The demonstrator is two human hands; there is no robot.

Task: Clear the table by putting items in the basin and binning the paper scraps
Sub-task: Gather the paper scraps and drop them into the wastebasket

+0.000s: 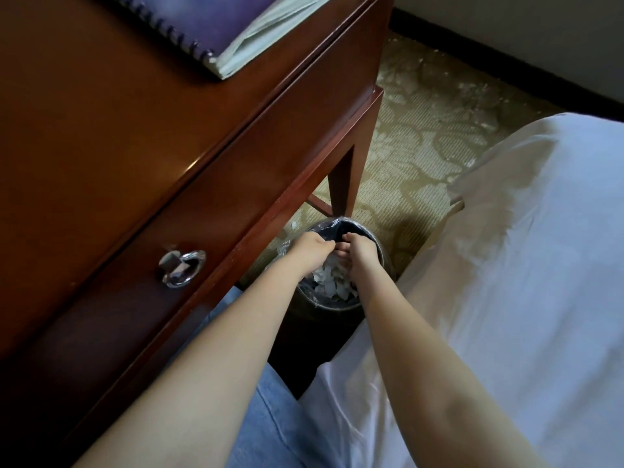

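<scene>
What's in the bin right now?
White paper scraps lie heaped in the bin, which has a clear liner. The left hand and right hand hang over the opening and cover its far half; anything beneath the scraps is hidden.

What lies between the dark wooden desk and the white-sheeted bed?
In the head view, a round dark-lined bin holding white paper scraps stands on patterned beige carpet; the left hand and right hand hang over it.
</scene>
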